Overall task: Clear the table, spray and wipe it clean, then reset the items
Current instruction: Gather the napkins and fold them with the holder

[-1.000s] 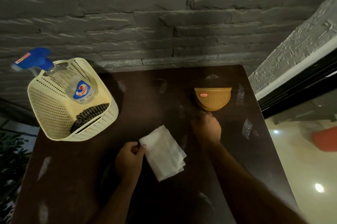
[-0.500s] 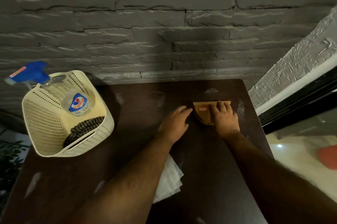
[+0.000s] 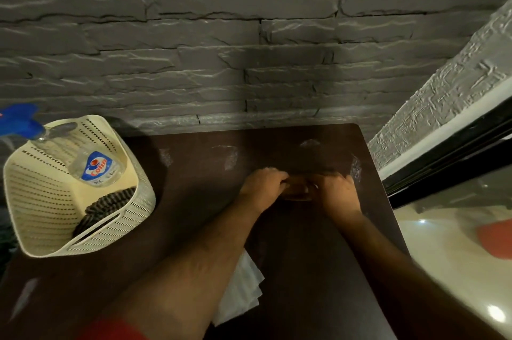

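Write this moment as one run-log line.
left hand + right hand: gripping brown holder | white cloth: on table | spray bottle: in basket

My only view is the head camera, looking steeply down and forward over the dark worktop (image 3: 194, 223) toward the stone wall (image 3: 249, 35), close above both forearms.
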Demonstrator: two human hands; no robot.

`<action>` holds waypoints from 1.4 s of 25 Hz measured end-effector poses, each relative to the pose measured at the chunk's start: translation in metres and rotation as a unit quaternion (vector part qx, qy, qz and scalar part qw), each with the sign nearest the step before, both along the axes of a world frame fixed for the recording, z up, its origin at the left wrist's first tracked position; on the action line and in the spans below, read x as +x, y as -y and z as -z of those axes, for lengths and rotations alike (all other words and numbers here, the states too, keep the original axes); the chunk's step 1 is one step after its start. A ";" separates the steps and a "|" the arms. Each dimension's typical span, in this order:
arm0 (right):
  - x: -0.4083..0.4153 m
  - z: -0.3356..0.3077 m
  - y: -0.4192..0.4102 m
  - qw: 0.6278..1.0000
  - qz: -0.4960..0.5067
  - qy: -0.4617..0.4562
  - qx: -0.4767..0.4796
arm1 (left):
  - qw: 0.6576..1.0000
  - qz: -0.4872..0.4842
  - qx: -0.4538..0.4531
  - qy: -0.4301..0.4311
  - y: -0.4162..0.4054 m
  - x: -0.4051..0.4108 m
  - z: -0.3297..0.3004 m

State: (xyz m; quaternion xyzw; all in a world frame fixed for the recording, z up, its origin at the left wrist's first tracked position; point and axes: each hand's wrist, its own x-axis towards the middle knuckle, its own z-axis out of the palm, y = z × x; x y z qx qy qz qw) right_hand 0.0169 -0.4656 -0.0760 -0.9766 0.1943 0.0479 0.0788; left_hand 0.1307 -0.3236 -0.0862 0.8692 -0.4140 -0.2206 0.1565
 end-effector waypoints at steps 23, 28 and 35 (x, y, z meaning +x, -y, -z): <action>-0.080 0.033 -0.204 0.945 0.156 -0.127 0.258 | 0.960 -0.187 0.191 -0.081 -0.174 -0.046 0.032; -0.079 0.034 -0.212 0.951 0.149 -0.103 0.249 | 0.947 -0.152 0.256 -0.119 -0.166 -0.049 0.028; -0.069 0.008 -0.192 0.877 0.145 -0.126 0.439 | 0.922 -0.115 0.035 -0.369 -0.185 -0.042 -0.015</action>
